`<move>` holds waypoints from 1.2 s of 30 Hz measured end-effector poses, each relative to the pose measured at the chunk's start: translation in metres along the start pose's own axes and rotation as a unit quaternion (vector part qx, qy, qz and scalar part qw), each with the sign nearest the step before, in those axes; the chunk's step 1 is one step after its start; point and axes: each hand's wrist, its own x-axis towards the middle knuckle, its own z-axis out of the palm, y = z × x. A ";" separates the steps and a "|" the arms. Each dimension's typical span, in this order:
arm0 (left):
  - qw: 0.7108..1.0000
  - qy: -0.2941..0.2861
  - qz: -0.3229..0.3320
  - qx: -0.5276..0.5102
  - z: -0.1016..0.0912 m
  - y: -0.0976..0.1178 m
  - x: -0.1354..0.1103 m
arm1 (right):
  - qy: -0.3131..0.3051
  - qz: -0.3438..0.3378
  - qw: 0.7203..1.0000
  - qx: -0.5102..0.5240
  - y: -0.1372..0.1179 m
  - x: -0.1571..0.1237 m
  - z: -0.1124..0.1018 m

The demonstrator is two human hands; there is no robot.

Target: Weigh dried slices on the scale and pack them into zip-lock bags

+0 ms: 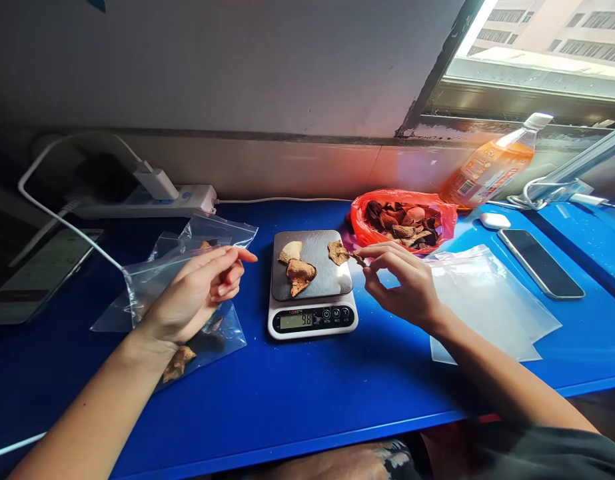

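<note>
A white kitchen scale [312,319] stands mid-table, its display reading about 9.8. On its metal plate lie several pieces of brown, bumpy dried peel [301,275]. My right hand [402,280] is at the plate's right edge, thumb and fingers pinched on a small dark piece of dried peel [358,259], close to another piece [338,252] on the plate. My left hand [200,290] hovers left of the scale, index finger stretched out and the others loosely curled, with nothing visible in it. Under it are clear zip bags [232,333] with dried peel inside.
Behind the scale at right sits a red plastic bag [360,217] full of dried peel. Flat empty zip bags [487,307], a phone [541,263], an earbud case [495,221] and an orange drink bottle [494,167] are right. A power strip [197,199] and a white cable [72,230] lie left.
</note>
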 end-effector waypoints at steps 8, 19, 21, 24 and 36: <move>0.999 0.006 -0.024 -0.030 0.004 -0.006 0.001 | -0.013 -0.009 1.000 0.011 -0.002 0.001 0.002; 0.999 0.006 -0.048 0.006 0.004 -0.010 0.004 | -0.023 0.005 0.998 0.064 -0.005 -0.004 0.003; 0.999 0.000 -0.050 0.009 0.004 -0.010 0.004 | -0.009 0.010 0.998 0.064 -0.007 -0.004 0.004; 0.999 -0.002 -0.049 0.013 0.005 -0.009 0.003 | 0.030 0.040 0.997 0.058 -0.008 -0.005 0.007; 0.997 -0.030 -0.028 0.063 0.009 -0.007 -0.003 | -0.030 -0.002 0.999 0.010 -0.007 -0.003 0.018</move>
